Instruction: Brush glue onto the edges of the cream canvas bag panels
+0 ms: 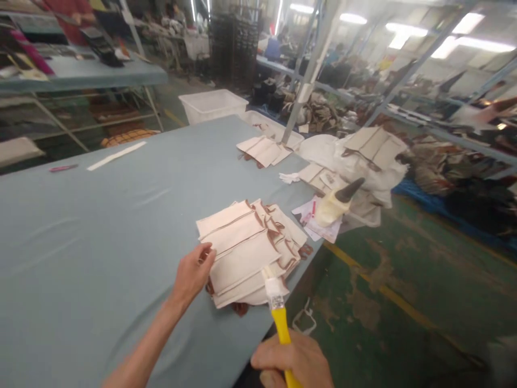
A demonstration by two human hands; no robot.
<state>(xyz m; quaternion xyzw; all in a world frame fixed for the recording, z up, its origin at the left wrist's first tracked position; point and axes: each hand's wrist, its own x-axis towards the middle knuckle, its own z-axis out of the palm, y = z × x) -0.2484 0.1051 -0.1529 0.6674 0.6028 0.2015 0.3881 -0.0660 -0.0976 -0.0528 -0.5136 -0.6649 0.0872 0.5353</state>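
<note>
On the blue-grey table [121, 226] lies an overlapping stack of cream fabric panels [242, 256] with brown trim and dark seam lines. My left hand [194, 274] is at the stack's left edge, its thumb and fingers bent together on the top panel's border. My right hand [301, 358] is wrapped round the yellow handle of a paintbrush [279, 318]. The pale bristles are at the near right edge of the stack; whether they touch it I cannot tell. Past the stack, a cream-coloured container [329, 210] with a dark, horn-like piece sticking out stands on papers.
More panels [264, 150] lie near the far table corner. White bags and panels [375, 148] are heaped beyond the right edge. A white strip [117, 156] and a small pink tool [63, 168] rest at far left. White bins [214, 105] stand behind; a metal post [307, 81] rises at the corner.
</note>
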